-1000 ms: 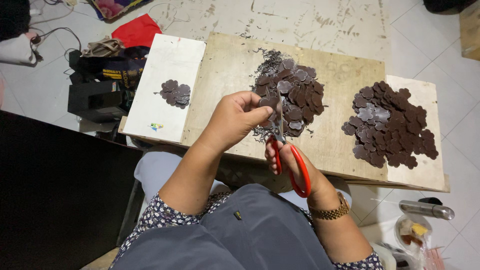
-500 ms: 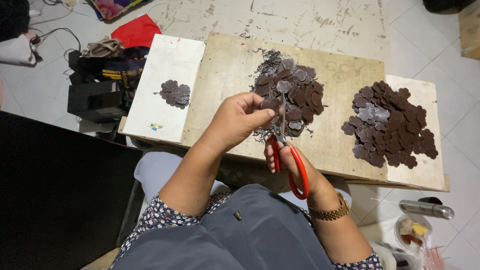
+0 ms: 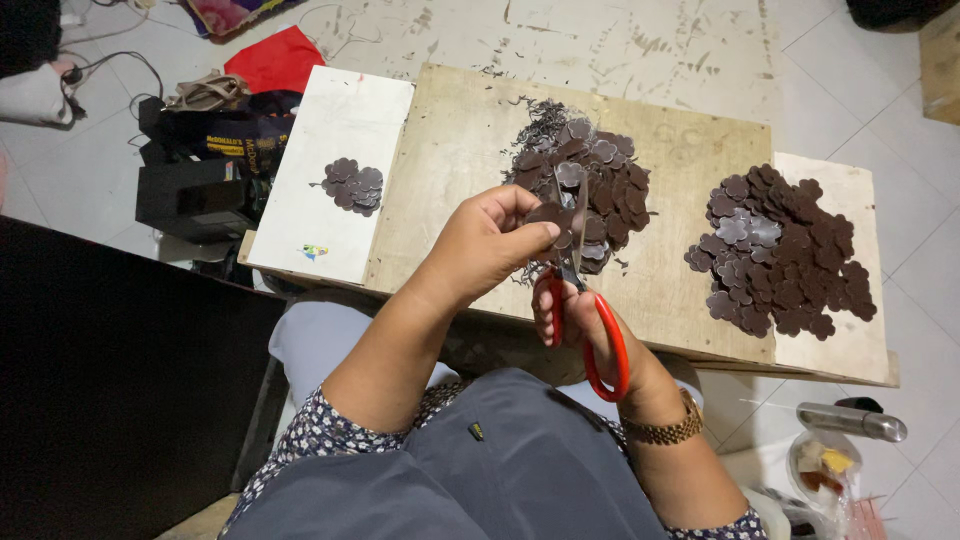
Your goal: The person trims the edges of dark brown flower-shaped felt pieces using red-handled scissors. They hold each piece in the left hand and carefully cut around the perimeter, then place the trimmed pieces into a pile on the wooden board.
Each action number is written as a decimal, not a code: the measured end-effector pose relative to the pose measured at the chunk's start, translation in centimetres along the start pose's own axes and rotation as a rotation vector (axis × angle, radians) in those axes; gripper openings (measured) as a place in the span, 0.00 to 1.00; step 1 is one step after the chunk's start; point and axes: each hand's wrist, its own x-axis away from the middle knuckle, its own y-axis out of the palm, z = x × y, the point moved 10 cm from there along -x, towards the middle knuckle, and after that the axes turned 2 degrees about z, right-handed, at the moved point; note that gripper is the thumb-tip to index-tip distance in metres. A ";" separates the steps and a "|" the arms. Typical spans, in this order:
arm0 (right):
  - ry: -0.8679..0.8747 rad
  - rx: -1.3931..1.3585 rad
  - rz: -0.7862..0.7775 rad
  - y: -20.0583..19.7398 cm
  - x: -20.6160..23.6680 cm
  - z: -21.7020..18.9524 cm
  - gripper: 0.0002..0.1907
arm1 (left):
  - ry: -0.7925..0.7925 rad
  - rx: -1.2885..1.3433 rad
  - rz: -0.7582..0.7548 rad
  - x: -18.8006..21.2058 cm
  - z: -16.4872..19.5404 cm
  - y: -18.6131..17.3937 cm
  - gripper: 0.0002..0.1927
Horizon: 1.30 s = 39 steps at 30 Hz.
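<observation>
Over the wooden surface (image 3: 690, 150), my left hand (image 3: 490, 245) pinches a dark flower-shaped piece (image 3: 549, 214) while my right hand (image 3: 585, 325) grips the red-handled scissors (image 3: 590, 300) at its edge (blades barely parted), so I should turn the piece slowly and snip close.

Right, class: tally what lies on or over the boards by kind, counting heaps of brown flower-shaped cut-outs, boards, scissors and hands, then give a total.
Heaps of brown cut-outs: 3 (small heap, middle heap, large heap)
Boards: 3 (left white board, wooden board, right white board)
Red-handled scissors: 1
Hands: 2 (left hand, right hand)
Total: 9
</observation>
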 end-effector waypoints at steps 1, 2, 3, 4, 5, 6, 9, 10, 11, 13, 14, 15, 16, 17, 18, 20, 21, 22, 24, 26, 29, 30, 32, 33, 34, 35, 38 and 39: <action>0.002 -0.014 -0.009 0.0 0.0 0.0 0.28 | 0.031 -0.005 -0.001 0.0 0.3 0.1 0.05; 0.005 -0.009 -0.009 0.0 0.0 0.0 0.28 | 0.062 -0.010 -0.001 0.1 0.7 0.2 0.05; 0.008 -0.004 -0.009 -0.1 0.0 0.1 0.29 | 0.052 -0.016 0.002 0.1 0.6 0.2 0.05; 0.012 0.000 -0.009 -0.1 -0.1 0.3 0.29 | 0.043 -0.021 0.005 0.1 0.6 0.2 0.05; 0.007 0.004 -0.001 -0.2 -0.1 0.3 0.29 | 0.033 -0.027 0.009 0.2 0.5 0.2 0.05; 0.001 0.008 0.008 -0.3 -0.1 0.4 0.30 | 0.017 -0.019 0.002 0.2 0.5 0.3 0.04; -0.029 0.019 0.033 -0.5 -0.1 0.4 0.31 | 0.000 -0.008 -0.012 0.4 0.5 0.5 0.04; -0.041 0.024 0.041 -0.6 -0.1 0.3 0.31 | 0.020 -0.011 -0.015 0.5 0.7 0.6 0.05; -0.028 0.033 0.049 -0.7 0.0 0.4 0.31 | 0.041 -0.014 -0.019 0.4 0.9 0.7 0.05; -0.001 0.051 0.065 -1.0 0.1 0.4 0.32 | 0.106 -0.032 0.029 0.3 1.5 0.5 0.05; -0.006 0.053 0.066 -0.9 0.1 0.4 0.32 | 0.137 -0.040 0.054 0.3 1.7 0.3 0.05; -0.013 0.055 0.068 -0.8 0.1 0.3 0.32 | 0.110 -0.023 0.036 0.3 1.4 0.4 0.05; -0.021 0.058 0.071 -0.7 0.0 0.2 0.32 | 0.084 -0.006 0.016 0.2 1.2 0.5 0.05; -0.044 0.073 0.063 -0.5 0.0 -0.1 0.32 | 0.058 0.011 -0.003 0.2 0.9 0.6 0.05; -0.068 0.087 0.054 -0.3 0.0 -0.3 0.32 | 0.031 0.024 -0.011 0.2 0.6 0.7 0.04; -0.106 0.097 0.031 0.1 0.0 -0.7 0.32 | -0.025 0.048 -0.024 0.3 0.1 0.7 0.04; -0.122 0.095 0.018 0.3 0.0 -0.9 0.32 | -0.026 0.029 -0.026 0.4 0.0 0.7 0.04; -0.139 0.093 0.007 0.4 -0.1 -1.1 0.32 | -0.026 0.011 -0.029 0.5 0.0 0.7 0.05; -0.115 0.091 0.032 0.2 -0.1 -1.0 0.32 | -0.032 -0.005 -0.033 0.5 -0.1 0.9 0.05; -0.097 0.105 0.056 0.0 -0.2 -0.9 0.32 | -0.045 0.002 -0.030 0.5 -0.2 0.9 0.05; -0.091 0.128 0.082 -0.4 -0.2 -0.9 0.33 | -0.016 0.006 -0.014 0.4 0.0 0.8 0.05; -0.093 0.118 0.085 -0.4 -0.2 -0.9 0.32 | -0.009 0.009 -0.003 0.4 0.0 0.7 0.05; -0.098 0.132 0.097 -0.6 -0.2 -0.9 0.32 | 0.007 0.015 0.016 0.3 0.0 0.5 0.05; -0.101 0.155 0.108 -0.7 -0.2 -0.9 0.32 | 0.018 0.006 0.030 0.3 -0.1 0.4 0.05; -0.103 0.177 0.116 -0.7 -0.3 -0.8 0.32 | 0.029 -0.004 0.046 0.2 -0.1 0.2 0.04; -0.114 0.151 0.114 -0.7 -0.3 -0.9 0.31 | 0.039 -0.013 0.061 0.2 -0.1 0.1 0.04; -0.143 0.118 0.119 -0.6 -0.6 -1.0 0.29 | 0.048 0.010 0.088 0.1 -0.5 0.0 0.04; -0.150 0.138 0.130 -0.6 -0.6 -1.0 0.29 | 0.053 0.017 0.090 0.0 -0.6 0.0 0.04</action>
